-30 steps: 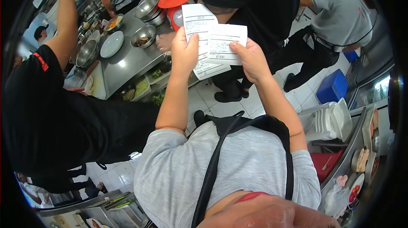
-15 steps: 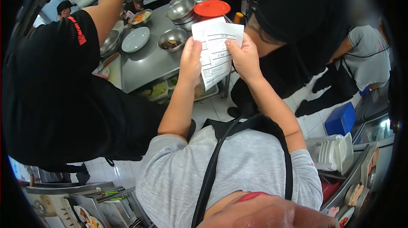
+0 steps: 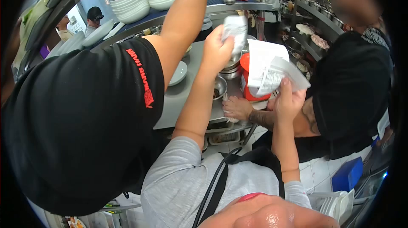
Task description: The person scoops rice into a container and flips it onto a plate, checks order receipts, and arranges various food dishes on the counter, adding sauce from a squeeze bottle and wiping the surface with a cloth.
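Note:
My left hand is raised over the steel counter, its fingers closed on a blurred, curled paper slip. To its right, my right hand pinches printed receipts by their lower edge. The receipts hang in front of a red scale and hide part of it. Below them, a co-worker's hand rests at the counter's edge, beside a steel bowl.
A co-worker in black fills the left side, one arm stretched up across the counter. Another in black stands at the right. Stacked white plates stand on the upper shelf. A blue bin is on the floor.
My hands have moved apart, and the papers are now split between them. The view has turned and tilted up toward the shelves. The left co-worker now appears larger and closer.

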`<state>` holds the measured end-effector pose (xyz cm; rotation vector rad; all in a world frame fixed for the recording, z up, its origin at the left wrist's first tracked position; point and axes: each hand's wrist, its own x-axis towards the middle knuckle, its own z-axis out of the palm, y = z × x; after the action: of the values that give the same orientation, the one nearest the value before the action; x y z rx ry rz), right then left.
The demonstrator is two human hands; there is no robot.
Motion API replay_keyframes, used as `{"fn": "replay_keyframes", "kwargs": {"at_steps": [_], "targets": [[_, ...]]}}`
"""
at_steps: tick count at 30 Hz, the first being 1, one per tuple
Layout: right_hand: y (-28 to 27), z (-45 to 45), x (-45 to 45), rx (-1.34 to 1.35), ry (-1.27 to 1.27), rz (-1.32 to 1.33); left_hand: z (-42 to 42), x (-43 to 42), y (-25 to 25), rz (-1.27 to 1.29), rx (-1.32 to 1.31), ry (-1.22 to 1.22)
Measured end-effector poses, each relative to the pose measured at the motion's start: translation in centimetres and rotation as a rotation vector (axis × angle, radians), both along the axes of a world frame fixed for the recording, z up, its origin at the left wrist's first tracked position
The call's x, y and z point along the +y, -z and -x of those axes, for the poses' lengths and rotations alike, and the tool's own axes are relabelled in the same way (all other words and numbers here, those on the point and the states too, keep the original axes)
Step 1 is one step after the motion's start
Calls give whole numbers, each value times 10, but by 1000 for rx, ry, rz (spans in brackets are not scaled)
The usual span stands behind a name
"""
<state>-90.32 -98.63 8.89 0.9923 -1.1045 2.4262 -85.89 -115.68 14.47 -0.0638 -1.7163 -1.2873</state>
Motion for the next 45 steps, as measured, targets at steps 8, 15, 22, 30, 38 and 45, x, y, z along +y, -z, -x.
{"fn": "replay_keyframes", "kwargs": {"at_steps": [8, 15, 22, 30, 38, 45], "targets": [[55, 13, -6, -188, -104, -251, 33, -24, -89, 669, 599, 57], [74, 19, -20, -158, -204, -319, 54, 3, -186, 383, 792, -64], [79, 20, -6, -173, -106, -357, 74, 6, -86, 1106, 176, 351], [87, 22, -6, -139, -146, -362, 35, -99, -57, 1086, -838, 285], [94, 23, -12, -169, -214, -398, 138, -167, -192, 1972, -441, -821], [109, 28, -30, -272, -256, -456, 165, -69, -253, 3396, -147, -1173]]}}
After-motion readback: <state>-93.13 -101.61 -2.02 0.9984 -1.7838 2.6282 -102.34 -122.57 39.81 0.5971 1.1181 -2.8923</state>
